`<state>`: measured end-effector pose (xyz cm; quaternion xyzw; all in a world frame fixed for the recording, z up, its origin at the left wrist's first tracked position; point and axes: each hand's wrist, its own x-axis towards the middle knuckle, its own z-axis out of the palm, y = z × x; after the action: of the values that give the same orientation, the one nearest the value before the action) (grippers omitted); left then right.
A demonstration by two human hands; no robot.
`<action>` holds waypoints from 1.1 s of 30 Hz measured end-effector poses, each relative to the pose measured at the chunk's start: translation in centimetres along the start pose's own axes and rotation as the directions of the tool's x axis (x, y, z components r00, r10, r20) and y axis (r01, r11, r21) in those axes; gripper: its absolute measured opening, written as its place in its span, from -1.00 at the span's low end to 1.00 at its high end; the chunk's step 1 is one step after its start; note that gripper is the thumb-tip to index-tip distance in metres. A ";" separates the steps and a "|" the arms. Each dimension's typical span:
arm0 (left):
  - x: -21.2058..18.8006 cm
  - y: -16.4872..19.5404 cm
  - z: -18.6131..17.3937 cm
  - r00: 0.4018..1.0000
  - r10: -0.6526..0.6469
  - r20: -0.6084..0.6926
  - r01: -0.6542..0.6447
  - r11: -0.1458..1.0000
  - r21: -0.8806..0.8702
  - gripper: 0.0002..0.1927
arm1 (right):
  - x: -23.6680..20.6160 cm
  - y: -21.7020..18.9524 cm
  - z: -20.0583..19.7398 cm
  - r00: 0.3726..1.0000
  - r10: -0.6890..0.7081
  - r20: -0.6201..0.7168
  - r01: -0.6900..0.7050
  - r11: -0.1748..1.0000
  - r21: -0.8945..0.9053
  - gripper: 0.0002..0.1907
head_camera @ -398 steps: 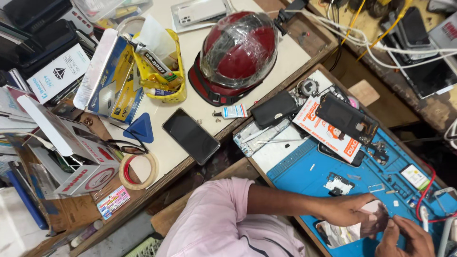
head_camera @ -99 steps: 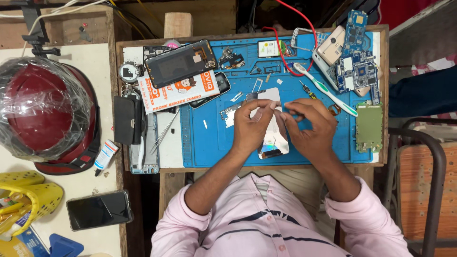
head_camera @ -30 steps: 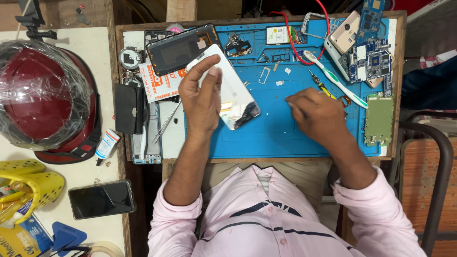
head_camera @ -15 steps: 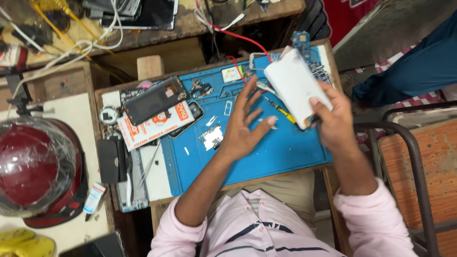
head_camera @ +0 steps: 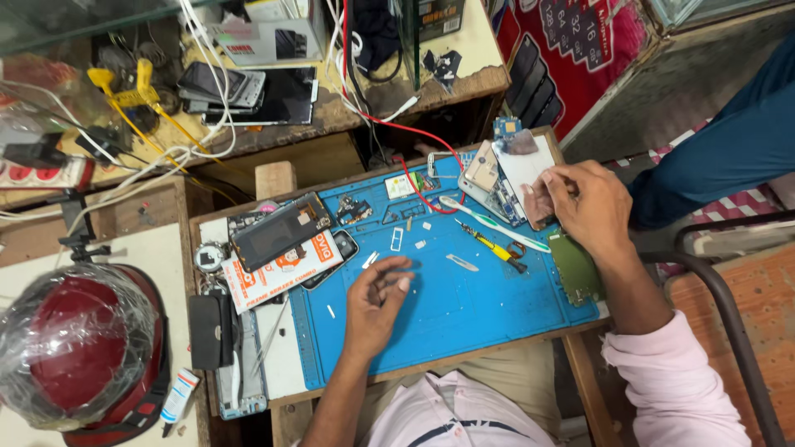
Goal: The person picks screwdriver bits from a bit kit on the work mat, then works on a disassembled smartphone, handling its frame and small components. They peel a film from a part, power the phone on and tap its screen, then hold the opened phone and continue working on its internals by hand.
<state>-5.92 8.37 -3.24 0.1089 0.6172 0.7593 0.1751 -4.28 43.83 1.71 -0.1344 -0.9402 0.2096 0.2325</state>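
My right hand (head_camera: 584, 207) grips the edge of a white phone body (head_camera: 523, 164), which rests on other phone parts at the far right corner of the blue work mat (head_camera: 464, 310). Over the middle of the mat hovers my left hand (head_camera: 377, 302), fingers loosely curled and holding nothing. Small screws and metal bits lie just beyond its fingertips. Between the two hands lie a white toothbrush (head_camera: 497, 225) and a yellow screwdriver (head_camera: 490, 245).
A green circuit board (head_camera: 575, 269) lies at the mat's right edge. A dark phone (head_camera: 281, 232) sits on an orange-and-white packet (head_camera: 277, 266) at the left. A plastic-wrapped red helmet (head_camera: 79, 348) is far left. Another person's blue trouser leg (head_camera: 729, 141) is at the right.
My right hand has carried the white phone body from my left hand across to the far right corner of the mat. The left hand has drawn back to the mat's middle.
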 end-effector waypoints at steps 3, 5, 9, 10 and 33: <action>-0.3 -0.5 0.8 1.000 0.005 0.025 -0.004 1.000 -0.011 -0.66 | 0.5 0.2 0.2 0.998 0.040 0.054 -0.041 0.999 0.018 -0.80; -0.4 -0.9 1.6 0.998 0.020 0.061 -0.015 0.997 -0.074 -0.68 | 0.9 0.3 0.1 0.998 0.037 0.050 -0.038 0.999 0.032 -0.77; 0.3 -2.0 2.3 0.998 0.013 0.054 -0.008 0.995 -0.102 -0.73 | 2.1 0.4 -0.6 0.997 0.055 0.047 -0.056 0.998 0.032 -0.74; 0.6 -2.3 2.2 0.999 0.017 0.047 -0.013 0.995 -0.103 -0.75 | 2.5 0.4 -0.7 0.997 0.061 0.051 -0.064 0.997 0.045 -0.74; 0.5 -1.8 1.1 0.996 -0.059 0.064 0.052 0.994 0.099 -0.83 | 3.6 -10.7 2.6 0.961 -0.271 0.062 0.237 0.916 0.323 -0.70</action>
<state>-5.70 9.82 -4.75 0.1253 0.6500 0.7191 0.2112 -10.34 34.87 5.86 0.0386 -0.9155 0.3305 0.2262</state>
